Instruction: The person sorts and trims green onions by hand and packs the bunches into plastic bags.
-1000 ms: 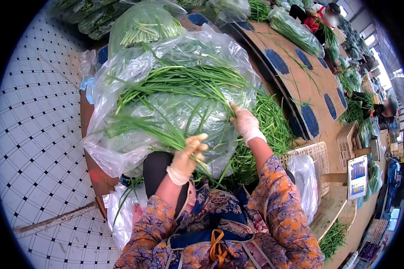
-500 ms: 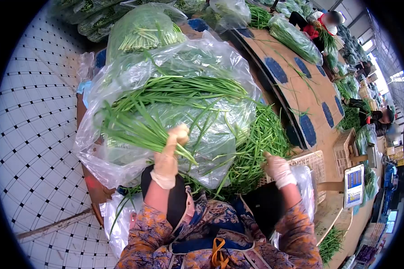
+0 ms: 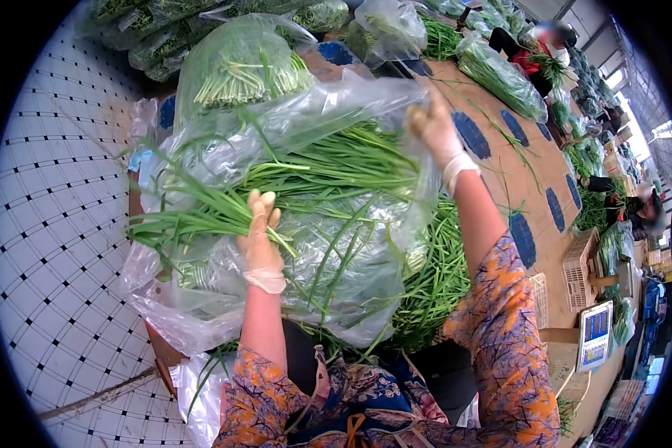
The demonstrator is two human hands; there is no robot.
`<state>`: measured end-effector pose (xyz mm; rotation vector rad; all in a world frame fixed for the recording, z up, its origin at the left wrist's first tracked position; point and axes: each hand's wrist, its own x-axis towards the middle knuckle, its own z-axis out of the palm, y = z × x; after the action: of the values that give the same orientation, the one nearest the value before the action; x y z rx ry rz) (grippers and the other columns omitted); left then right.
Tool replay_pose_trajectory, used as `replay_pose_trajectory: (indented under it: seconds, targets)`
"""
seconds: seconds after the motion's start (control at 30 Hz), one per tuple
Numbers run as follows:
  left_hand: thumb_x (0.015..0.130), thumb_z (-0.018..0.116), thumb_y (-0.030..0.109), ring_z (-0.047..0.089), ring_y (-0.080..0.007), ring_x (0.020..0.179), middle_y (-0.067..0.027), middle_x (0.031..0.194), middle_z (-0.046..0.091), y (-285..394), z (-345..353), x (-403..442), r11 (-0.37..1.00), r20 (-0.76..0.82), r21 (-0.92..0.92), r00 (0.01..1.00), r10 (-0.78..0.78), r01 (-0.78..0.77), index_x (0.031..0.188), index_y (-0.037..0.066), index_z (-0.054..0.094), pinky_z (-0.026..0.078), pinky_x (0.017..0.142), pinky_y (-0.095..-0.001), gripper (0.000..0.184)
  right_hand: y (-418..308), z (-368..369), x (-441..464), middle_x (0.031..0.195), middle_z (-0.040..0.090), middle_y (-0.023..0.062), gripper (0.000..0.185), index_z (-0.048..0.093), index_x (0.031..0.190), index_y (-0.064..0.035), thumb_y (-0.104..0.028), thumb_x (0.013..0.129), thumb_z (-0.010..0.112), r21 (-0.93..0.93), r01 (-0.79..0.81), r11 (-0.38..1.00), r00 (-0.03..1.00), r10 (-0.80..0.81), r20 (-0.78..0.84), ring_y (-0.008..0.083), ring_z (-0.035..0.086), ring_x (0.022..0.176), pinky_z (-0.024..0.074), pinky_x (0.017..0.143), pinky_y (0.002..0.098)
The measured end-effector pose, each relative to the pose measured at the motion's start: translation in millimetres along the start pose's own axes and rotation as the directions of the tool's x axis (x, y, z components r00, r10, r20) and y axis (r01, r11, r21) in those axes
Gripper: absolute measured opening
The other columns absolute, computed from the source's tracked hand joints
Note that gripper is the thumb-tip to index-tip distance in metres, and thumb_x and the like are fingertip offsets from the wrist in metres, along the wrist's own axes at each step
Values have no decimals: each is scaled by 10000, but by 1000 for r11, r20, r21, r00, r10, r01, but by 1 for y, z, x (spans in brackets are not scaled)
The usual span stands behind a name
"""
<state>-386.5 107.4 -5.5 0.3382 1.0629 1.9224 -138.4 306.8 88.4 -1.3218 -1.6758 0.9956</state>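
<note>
My gloved left hand is wrapped round a small bunch of green stalks, whose leaves fan out to the left. At the upper right, my gloved right hand grips the edge of a large clear plastic bag and holds it raised. A thick layer of long green stalks lies across the bag between my hands. Below my right forearm is a loose heap of green stalks. Behind the open bag stands a filled bag of stalks, cut ends showing.
A brown board with blue patches runs along the right, with a bagged bundle on it. Crates and a display panel stand at the right. Other people sit farther back. Tiled floor lies left.
My right hand has moved from the loose heap up to the bag's far right edge and lifted it. My left hand has shifted left and up, still holding its bunch.
</note>
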Motion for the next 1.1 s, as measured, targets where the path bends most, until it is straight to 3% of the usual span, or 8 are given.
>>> replay_pose_trajectory:
  seconds: [0.1, 0.2, 0.3, 0.4, 0.63, 0.87, 0.97, 1.1]
  targets:
    - [847, 606, 189, 549, -138, 1005, -75, 1142, 562, 12, 7, 1, 993, -37, 48, 993, 109, -107, 1236, 9, 442, 425, 871, -265, 459, -12, 4, 2, 1093, 550, 142, 511, 287, 1342, -18, -104, 886, 500, 391, 170, 904, 984, -132, -122, 187, 577, 862, 477, 762, 272]
    - [899, 527, 232, 528, -150, 1082, -67, 1129, 580, 10, 12, -2, 989, 38, 126, 997, 74, -79, 1245, 0, 445, 414, 893, -287, 424, 23, 25, -3, 1142, 553, 177, 405, 465, 1196, 0, -208, 863, 560, -39, 71, 997, 986, -64, 156, 280, 546, 1028, 411, 902, 348]
    - [899, 527, 238, 534, -156, 1079, -62, 1129, 579, 6, 8, -2, 990, 92, 125, 995, 47, -58, 1240, 9, 456, 418, 890, -293, 418, 46, 41, 2, 1112, 547, 247, 674, 439, 1207, 25, -514, 813, 533, -534, 133, 835, 984, -48, 170, 374, 505, 1067, 375, 922, 382]
    - [889, 544, 220, 553, -145, 1032, -63, 1127, 577, 10, 8, -1, 993, 70, 112, 997, 17, -25, 1214, 15, 476, 437, 849, -276, 390, 50, 46, -15, 1133, 532, 265, 806, 373, 1269, 30, -593, 779, 520, -601, -8, 799, 977, 133, 165, 384, 489, 1093, 370, 934, 385]
    - [870, 573, 199, 593, -148, 965, -70, 1091, 601, 9, 9, -3, 997, 58, 80, 998, 10, -14, 1113, 38, 556, 458, 815, -278, 292, 41, 40, -79, 1163, 507, 267, 960, 242, 1352, 9, -490, 672, 701, -758, 229, 610, 949, 34, 314, 359, 480, 1115, 384, 949, 364]
    - [847, 601, 198, 604, -151, 889, -68, 983, 632, 3, 1, -26, 992, 62, 125, 998, 26, -34, 1058, 24, 572, 475, 766, -270, 275, 17, 50, -117, 854, 601, 97, 398, 572, 1012, -74, -284, 701, 703, -850, 419, 321, 901, -32, 432, 249, 580, 870, 462, 752, 355]
    - [847, 599, 197, 596, -135, 857, -53, 934, 639, 8, 4, -37, 991, 43, 130, 999, 9, -14, 1011, 18, 609, 470, 756, -263, 243, -13, 54, -142, 947, 612, 138, 441, 577, 1072, -70, -339, 739, 682, -623, 493, 607, 636, 237, 734, 276, 581, 895, 469, 794, 359]
    - [861, 587, 187, 615, -161, 866, -76, 949, 642, -2, -5, -28, 995, 56, 88, 998, 41, -45, 1026, 32, 567, 475, 717, -269, 227, -7, 42, -131, 1014, 603, 185, 462, 537, 1122, -17, -375, 832, 574, -366, 190, 911, 838, 44, 544, 319, 570, 971, 450, 859, 362]
